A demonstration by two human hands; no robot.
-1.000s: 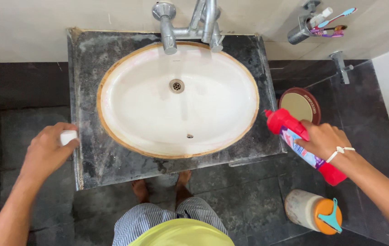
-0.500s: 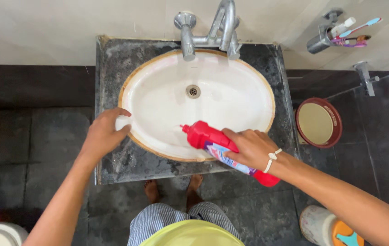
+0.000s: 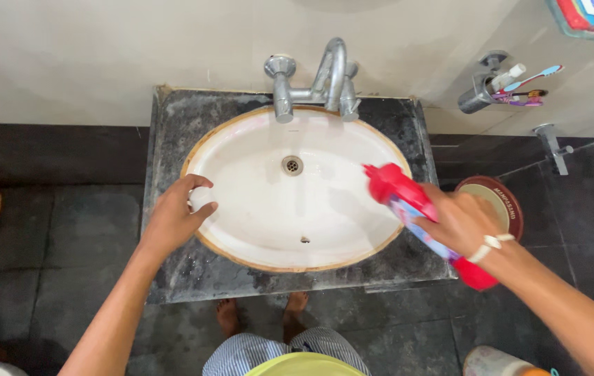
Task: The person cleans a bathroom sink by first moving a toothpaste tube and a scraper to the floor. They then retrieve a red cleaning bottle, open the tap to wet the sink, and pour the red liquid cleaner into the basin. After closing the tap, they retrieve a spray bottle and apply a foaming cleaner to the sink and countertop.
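Fingers of the right hand (image 3: 458,221) are wrapped tightly around a red bottle (image 3: 418,209), which is held tilted over the right rim of the white basin (image 3: 297,209), its red top pointed toward the bowl and blurred. A small white object (image 3: 197,204), mostly hidden, is pinched in the curled fingers of the left hand (image 3: 175,216) at the basin's left rim. The basin is set in a dark stone counter (image 3: 171,125), below a metal tap (image 3: 314,80).
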